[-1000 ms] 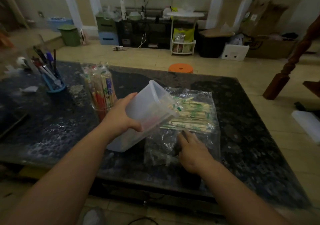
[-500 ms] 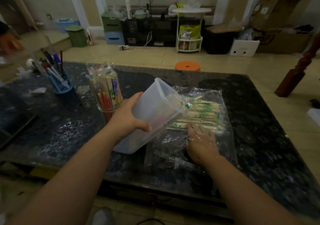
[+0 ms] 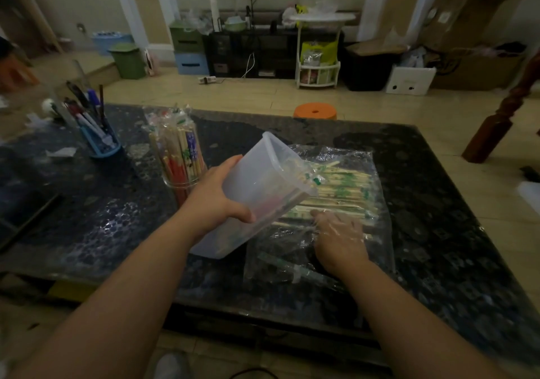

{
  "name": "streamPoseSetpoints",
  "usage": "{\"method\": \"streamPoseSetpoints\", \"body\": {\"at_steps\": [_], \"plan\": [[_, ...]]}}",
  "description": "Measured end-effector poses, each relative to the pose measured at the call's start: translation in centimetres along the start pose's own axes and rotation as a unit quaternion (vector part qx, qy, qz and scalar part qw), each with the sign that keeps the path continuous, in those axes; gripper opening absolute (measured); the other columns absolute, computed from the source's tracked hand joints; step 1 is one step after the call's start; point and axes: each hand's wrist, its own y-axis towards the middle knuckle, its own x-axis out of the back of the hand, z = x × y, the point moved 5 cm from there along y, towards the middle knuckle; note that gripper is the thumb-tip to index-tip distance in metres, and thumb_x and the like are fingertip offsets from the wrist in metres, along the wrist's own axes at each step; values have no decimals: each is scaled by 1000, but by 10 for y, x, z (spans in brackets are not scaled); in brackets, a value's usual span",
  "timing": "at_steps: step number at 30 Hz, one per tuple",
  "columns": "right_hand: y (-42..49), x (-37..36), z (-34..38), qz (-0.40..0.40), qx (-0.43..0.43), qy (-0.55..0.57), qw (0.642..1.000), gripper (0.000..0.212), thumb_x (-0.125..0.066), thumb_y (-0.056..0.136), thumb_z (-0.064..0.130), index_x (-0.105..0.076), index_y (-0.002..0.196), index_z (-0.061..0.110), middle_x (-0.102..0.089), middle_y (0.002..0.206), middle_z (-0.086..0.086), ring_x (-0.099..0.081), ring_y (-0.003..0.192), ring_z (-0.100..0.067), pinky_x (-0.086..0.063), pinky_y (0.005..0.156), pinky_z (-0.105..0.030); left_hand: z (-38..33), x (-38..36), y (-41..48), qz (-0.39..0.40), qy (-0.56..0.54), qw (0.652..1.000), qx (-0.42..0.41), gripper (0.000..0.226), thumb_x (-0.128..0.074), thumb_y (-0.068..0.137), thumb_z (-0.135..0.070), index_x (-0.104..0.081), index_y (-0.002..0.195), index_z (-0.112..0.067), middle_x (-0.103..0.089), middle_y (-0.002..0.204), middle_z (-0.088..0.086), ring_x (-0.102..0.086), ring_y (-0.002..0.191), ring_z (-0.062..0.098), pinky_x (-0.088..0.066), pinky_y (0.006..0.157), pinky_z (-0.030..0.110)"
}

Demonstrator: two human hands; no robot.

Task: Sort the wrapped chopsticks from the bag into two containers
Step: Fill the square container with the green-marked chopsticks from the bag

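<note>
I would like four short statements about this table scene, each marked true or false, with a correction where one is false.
1. The left hand holds the plastic container tilted. True.
2. The right hand is inside the clear bag. True.
3. The glass jar lies on its side. False: it stands upright on the table.
4. The pen holder is red. False: it is blue.

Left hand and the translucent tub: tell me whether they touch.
Touching. The head view shows the left hand gripping the tilted translucent tub, thumb curled across its near wall.
</note>
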Motion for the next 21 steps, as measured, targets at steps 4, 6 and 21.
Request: {"method": "streamPoseSetpoints", "body": {"at_steps": [4, 6, 21], "plan": [[-2, -8, -1, 38, -5, -36, 999, 53, -48, 93, 24, -39, 145, 23, -36, 149, -4, -30, 135, -30, -16, 113, -44, 0, 0, 1, 2, 3, 1000, -3, 122, -80, 36, -39, -33, 148, -46, -41, 142, -8, -42, 127, 22, -42, 105, 55], [-1, -9, -1, 38, -9, -40, 998, 50, -48, 92, 26, -43, 142, 24, -39, 142, -3, -33, 129, -29, -21, 110, -44, 0, 0, 1, 0, 1, 1000, -5, 123, -79, 34, -42, -34, 148, -46, -42, 141, -8, -43, 127, 22, -43, 104, 55], [-13, 1, 9, 117, -30, -21, 992, 54, -54, 85, 51, -52, 132, 23, -46, 140, -5, -39, 132, -29, -28, 111, -45, 2, 0, 3, 4, -9, 1000, -5, 119, -81, 34, -40, -37, 144, -49, -43, 138, -7, -45, 124, 24, -45, 101, 56]]}}
